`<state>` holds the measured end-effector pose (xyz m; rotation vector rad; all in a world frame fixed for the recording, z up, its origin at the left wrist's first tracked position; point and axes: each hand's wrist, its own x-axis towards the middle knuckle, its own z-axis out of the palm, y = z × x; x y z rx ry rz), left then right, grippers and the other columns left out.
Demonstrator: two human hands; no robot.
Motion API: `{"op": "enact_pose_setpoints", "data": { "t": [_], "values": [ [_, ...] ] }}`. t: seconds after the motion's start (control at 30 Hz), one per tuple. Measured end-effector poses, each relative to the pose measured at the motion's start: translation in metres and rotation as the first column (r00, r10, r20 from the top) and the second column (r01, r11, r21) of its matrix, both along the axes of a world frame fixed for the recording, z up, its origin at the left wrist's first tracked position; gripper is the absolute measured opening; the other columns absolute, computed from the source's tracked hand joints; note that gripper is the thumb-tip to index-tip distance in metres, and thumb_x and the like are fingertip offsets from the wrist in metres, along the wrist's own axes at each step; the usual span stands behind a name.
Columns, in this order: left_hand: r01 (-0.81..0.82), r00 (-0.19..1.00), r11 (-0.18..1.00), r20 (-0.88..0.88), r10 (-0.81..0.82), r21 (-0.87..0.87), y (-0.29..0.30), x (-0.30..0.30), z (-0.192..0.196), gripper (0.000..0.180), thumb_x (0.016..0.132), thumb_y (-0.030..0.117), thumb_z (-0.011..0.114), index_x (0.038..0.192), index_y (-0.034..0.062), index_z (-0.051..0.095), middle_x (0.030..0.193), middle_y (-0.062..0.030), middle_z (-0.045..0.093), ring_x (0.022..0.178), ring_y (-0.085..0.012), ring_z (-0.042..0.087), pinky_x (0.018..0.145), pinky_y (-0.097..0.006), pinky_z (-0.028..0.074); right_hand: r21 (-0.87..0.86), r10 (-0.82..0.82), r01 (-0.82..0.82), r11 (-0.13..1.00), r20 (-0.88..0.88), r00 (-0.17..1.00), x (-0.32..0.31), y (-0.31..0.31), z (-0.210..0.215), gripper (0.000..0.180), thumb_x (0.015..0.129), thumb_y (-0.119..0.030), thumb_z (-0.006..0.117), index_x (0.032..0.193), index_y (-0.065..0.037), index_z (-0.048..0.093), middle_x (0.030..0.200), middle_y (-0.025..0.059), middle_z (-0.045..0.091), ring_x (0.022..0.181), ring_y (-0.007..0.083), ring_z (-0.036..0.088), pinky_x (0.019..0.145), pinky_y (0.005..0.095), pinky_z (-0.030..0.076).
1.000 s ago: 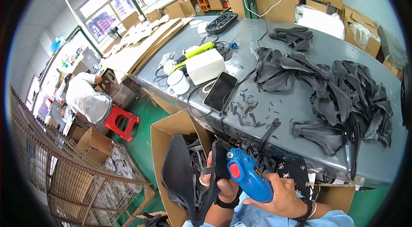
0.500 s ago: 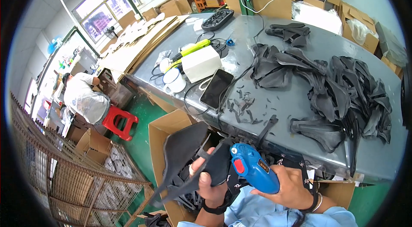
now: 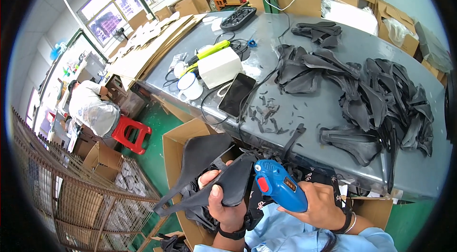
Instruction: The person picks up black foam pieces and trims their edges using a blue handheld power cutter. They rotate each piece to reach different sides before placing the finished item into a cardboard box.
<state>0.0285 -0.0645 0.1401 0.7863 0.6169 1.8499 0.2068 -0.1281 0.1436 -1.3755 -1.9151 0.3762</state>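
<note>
My left hand grips a black, flexible sheet piece, broad at one end and tapering to a long narrow tip, with thumb and fingers pinching it. Another broad black flap lies behind it; whether the two are joined I cannot tell. My right hand is wrapped round the handle of a blue cordless power tool with a red button. The tool's head touches or nearly touches the right edge of the black piece; its working tip is hidden.
Below my hands stands an open cardboard box with black pieces in it. The grey table bears black scraps, a pile of black pieces, a phone, a mug and a white box. A person sits at left.
My left hand has shifted slightly left and down, and the black piece has turned, its narrow tip swinging left. The blue tool stays nearly in place in my right hand.
</note>
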Motion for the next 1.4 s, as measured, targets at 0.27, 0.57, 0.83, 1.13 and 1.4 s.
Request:
{"op": "enact_pose_setpoints", "data": {
  "t": [0.27,0.57,0.83,1.13,1.4],
  "values": [
    [0.117,0.977,0.966,-0.146,-0.153,-0.231,0.004,-0.024,0.038,0.038,0.08,0.025,0.056,0.109,0.0012,0.049,0.102,-0.0213,0.059,0.095,-0.0298,0.06,0.084,-0.037,0.051,0.034,0.024,-0.028,0.999,0.103,0.994,0.007,-0.001,-0.004,0.054,0.068,-0.037,0.081,0.093,0.003,0.054,0.068,0.0098,0.062,0.052,0.0234,0.061,0.053,0.0312,0.046],
    [0.104,0.982,0.97,-0.134,-0.136,-0.218,0.0,-0.017,0.038,0.035,0.081,0.021,0.055,0.109,0.0005,0.048,0.101,-0.0205,0.058,0.092,-0.0284,0.061,0.083,-0.036,0.051,0.02,0.019,-0.019,1.0,0.026,0.999,0.006,-0.001,-0.005,0.052,0.068,-0.036,0.08,0.091,0.002,0.054,0.064,0.009,0.061,0.052,0.0229,0.061,0.054,0.0314,0.047],
    [0.174,0.971,0.927,-0.1,-0.219,-0.333,0.002,-0.029,0.051,0.034,0.078,0.015,0.059,0.106,-0.0027,0.051,0.098,-0.0172,0.059,0.09,-0.0249,0.062,0.08,-0.032,0.052,0.067,0.009,-0.015,0.998,0.1,0.995,0.011,-0.001,-0.012,0.051,0.067,-0.035,0.081,0.089,0.001,0.054,0.063,0.0089,0.061,0.052,0.0232,0.061,0.051,0.0309,0.047],
    [0.237,0.953,0.89,-0.085,-0.291,-0.389,-0.001,-0.025,0.049,0.032,0.079,0.014,0.059,0.106,-0.0025,0.052,0.096,-0.0153,0.06,0.09,-0.0227,0.062,0.079,-0.032,0.053,0.01,0.054,-0.055,0.998,0.026,0.998,0.015,-0.003,-0.006,0.051,0.062,-0.02,0.079,0.099,0.003,0.052,0.067,0.0114,0.06,0.055,0.0266,0.061,0.054,0.0346,0.047],
    [0.221,0.944,0.881,-0.135,-0.301,-0.418,0.005,-0.03,0.075,0.034,0.077,0.013,0.06,0.105,-0.0038,0.053,0.095,-0.0147,0.06,0.084,-0.0217,0.063,0.076,-0.031,0.053,0.059,0.003,-0.006,0.998,0.053,0.999,0.019,-0.001,-0.012,0.052,0.061,-0.018,0.078,0.101,0.003,0.052,0.065,0.0099,0.057,0.055,0.0262,0.058,0.053,0.0342,0.044]
  ]
}}
